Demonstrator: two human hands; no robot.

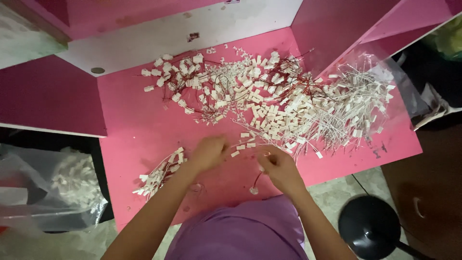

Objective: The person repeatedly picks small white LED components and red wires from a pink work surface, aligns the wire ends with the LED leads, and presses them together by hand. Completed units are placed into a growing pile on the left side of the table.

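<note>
1. My left hand (208,153) is over the flat pink table top (139,130). It looks blurry. My fingers are curled in, but I cannot tell if they hold anything.
2. My right hand (280,168) is just beside it, near the front edge of the table. My fingers pinch a thin red wire with a small white plastic plug on its end (255,185). The plug hangs down below my hand.
3. A few loose white plugs (245,142) lie on the table between my hands and the big pile.
4. The big pile of red and white wires with white plugs (260,96) is spread across the back of the table, past my hands.
5. A small neat bunch of wires with white plugs (159,174) lies left of my left hand, near my arm.
6. A clear plastic bag of white parts (72,185) sits down low on the left, off the table.
7. A round black stool seat (369,226) is on the floor to my right.
</note>
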